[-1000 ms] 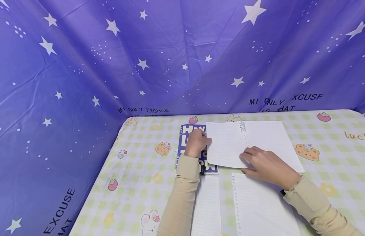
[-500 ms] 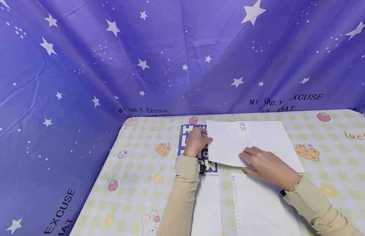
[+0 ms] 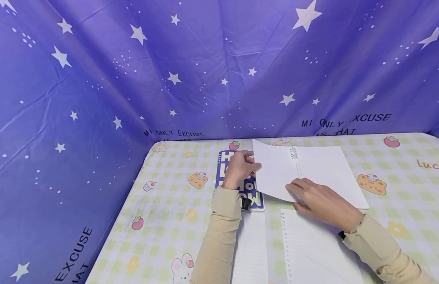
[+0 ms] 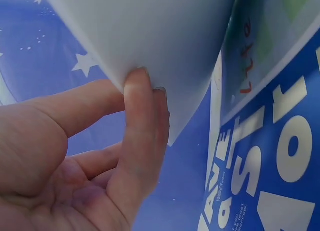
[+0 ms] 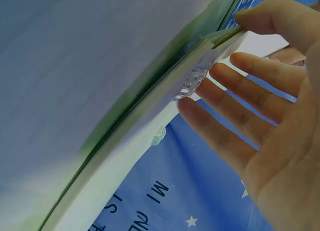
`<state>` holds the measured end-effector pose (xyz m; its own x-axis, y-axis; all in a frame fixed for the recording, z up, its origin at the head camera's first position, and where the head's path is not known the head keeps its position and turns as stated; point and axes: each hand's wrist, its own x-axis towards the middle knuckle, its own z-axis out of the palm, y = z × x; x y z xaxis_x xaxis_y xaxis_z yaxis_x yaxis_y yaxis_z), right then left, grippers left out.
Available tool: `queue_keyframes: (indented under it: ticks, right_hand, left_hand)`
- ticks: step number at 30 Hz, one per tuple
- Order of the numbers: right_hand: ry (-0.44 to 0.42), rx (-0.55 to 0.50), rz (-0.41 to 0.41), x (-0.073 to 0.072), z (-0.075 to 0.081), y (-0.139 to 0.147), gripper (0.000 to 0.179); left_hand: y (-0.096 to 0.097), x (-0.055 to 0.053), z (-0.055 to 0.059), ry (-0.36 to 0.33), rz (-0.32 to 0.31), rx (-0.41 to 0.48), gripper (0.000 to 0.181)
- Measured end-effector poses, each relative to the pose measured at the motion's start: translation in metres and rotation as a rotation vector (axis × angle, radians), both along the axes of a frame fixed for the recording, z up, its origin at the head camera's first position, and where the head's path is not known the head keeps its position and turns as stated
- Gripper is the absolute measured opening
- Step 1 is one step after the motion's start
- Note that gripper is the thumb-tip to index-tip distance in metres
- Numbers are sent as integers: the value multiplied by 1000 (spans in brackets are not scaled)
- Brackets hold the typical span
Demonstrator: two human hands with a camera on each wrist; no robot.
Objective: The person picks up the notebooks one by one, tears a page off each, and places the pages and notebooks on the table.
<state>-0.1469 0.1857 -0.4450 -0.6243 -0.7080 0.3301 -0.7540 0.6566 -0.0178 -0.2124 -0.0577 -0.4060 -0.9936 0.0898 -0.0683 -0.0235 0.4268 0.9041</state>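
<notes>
A ring-bound notebook [image 3: 333,169] lies spread open on the table, showing lined white paper. My left hand [image 3: 239,169] pinches the outer edge of its left page [image 3: 276,173], which bends up off the table. In the left wrist view, that page [image 4: 145,36] is caught between thumb and fingers. My right hand [image 3: 324,205] rests at the notebook's lower edge near the rings, its fingers extended; the right wrist view shows these fingers [image 5: 227,126] fairly straight beside the clear rings [image 5: 192,83]. Under my left hand lies a blue notebook [image 3: 256,199] with large white lettering, partly hidden by the lifted page.
A loose lined sheet [image 3: 319,248] with a punched edge lies in front of my right hand. Another lined white sheet [image 3: 253,244] lies beside my left forearm. A checked, cartoon-printed cloth [image 3: 162,225] covers the table. Behind hangs a purple star-patterned curtain [image 3: 212,47].
My left hand has lifted the left page's outer edge higher and carried it slightly right, uncovering more of the blue notebook. The right hand has stayed in place.
</notes>
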Motion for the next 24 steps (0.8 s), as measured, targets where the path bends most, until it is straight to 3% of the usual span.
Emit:
queue_keyframes:
  ticks: [12,19,24]
  right_hand:
    - [-5,-46,21,1,-1,1,64]
    - [-27,-82,23,1,2,2,68]
    - [-43,-95,11,3,3,2,69]
  left_hand:
    - [5,2,8,42,-65,113,52]
    - [10,2,11,28,-93,215,53]
    - [15,5,14,34,-114,219,53]
